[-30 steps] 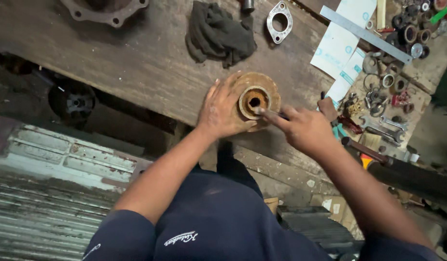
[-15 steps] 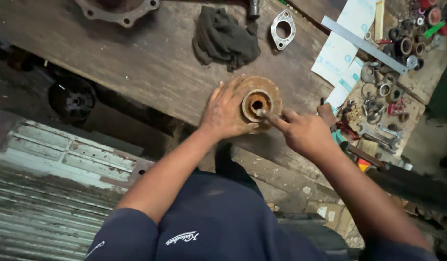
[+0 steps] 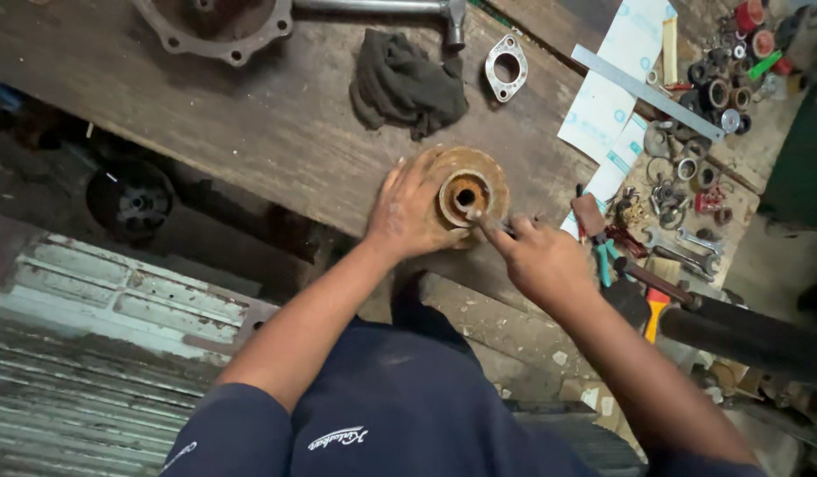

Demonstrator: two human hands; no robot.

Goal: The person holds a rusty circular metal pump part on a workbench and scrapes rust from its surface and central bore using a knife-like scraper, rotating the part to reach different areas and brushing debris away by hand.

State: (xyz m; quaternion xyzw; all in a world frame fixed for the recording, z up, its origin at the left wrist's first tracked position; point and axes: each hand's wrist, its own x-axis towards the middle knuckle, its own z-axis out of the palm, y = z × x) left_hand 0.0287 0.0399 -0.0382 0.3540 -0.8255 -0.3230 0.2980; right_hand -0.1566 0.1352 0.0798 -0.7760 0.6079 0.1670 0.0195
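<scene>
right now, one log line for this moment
left hand: steadies rusty round metal hub | right hand: thin tool in hub bore | surface: worn wooden bench

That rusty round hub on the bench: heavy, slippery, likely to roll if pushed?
The rusty hub looks like thick metal, so probably heavy for its size and stiff. It lies flat on the wooden bench, so a push would likely slide it, not roll it. The left hand rests on it; its rough, rusted face seems grippy rather than slick.
</scene>
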